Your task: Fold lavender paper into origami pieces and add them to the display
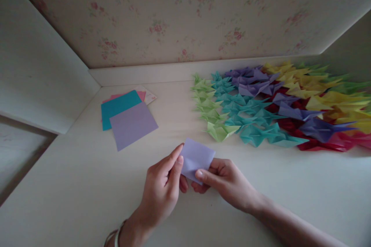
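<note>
A small lavender square of folded origami paper (196, 158) is held just above the white desk, tilted, between both hands. My left hand (164, 181) pinches its left edge with thumb and forefinger. At the lower right corner, my right hand (223, 179) grips the paper, thumb on top and fingers underneath. The other fingers of both hands are partly hidden beneath the paper. Beyond my left hand lies a flat lavender sheet (135, 125), overlapping a teal sheet (116, 110).
Rows of folded paper cranes fill the right back: light green (222, 131), teal (255, 133), purple (319, 128), yellow (339, 102) and red (327, 144). Pink paper (142, 95) shows under the teal sheet. A floral wall (174, 15) rises behind the desk (87, 185); a white panel (37, 54) stands left.
</note>
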Available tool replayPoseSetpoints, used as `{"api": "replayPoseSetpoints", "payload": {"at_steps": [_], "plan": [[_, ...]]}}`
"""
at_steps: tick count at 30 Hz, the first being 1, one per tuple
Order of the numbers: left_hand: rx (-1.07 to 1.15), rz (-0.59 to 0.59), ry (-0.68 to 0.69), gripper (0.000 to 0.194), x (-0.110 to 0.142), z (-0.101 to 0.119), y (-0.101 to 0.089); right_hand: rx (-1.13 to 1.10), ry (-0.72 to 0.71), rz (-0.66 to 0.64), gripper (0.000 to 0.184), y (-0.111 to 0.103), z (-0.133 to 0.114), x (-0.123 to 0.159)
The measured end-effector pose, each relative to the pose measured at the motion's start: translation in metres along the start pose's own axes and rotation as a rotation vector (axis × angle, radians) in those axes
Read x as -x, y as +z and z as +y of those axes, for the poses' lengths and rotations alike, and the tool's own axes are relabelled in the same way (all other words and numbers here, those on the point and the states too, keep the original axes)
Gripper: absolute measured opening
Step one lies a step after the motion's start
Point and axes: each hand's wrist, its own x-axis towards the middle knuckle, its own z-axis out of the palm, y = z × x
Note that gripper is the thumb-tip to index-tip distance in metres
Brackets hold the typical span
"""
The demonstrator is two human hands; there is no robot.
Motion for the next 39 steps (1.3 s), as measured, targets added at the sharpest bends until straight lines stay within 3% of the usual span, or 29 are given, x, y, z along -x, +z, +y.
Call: {"api": "replayPoseSetpoints", "payload": {"at_steps": [5, 9, 12, 20, 23, 30, 39], "plan": [[0.01, -0.009, -0.009, 0.039, 0.001, 0.0, 0.0, -0.013, 0.075, 0.037, 0.04, 0.003, 0.001, 0.0], [-0.032, 0.026, -0.038, 0.038, 0.002, 0.002, -0.001, -0.054, 0.085, -0.019, 0.032, 0.005, -0.001, 0.001], [-0.023, 0.027, -0.073, 0.039, 0.001, 0.001, -0.001, -0.044, 0.092, -0.009, 0.037, 0.005, 0.0, 0.003], [0.233, -0.114, -0.264, 0.054, -0.004, 0.003, 0.001, -0.051, 0.056, -0.008, 0.046, 0.003, -0.002, 0.003], [0.259, -0.171, -0.285, 0.04, -0.004, 0.004, 0.001, -0.016, 0.061, -0.025, 0.05, 0.004, -0.004, 0.002], [0.297, -0.311, -0.297, 0.031, -0.003, 0.005, 0.001, 0.085, -0.026, 0.209, 0.048, -0.001, -0.007, 0.001], [0.248, -0.351, -0.333, 0.03, -0.002, 0.008, 0.001, -0.027, -0.115, 0.45, 0.041, -0.009, -0.005, -0.005]]}}
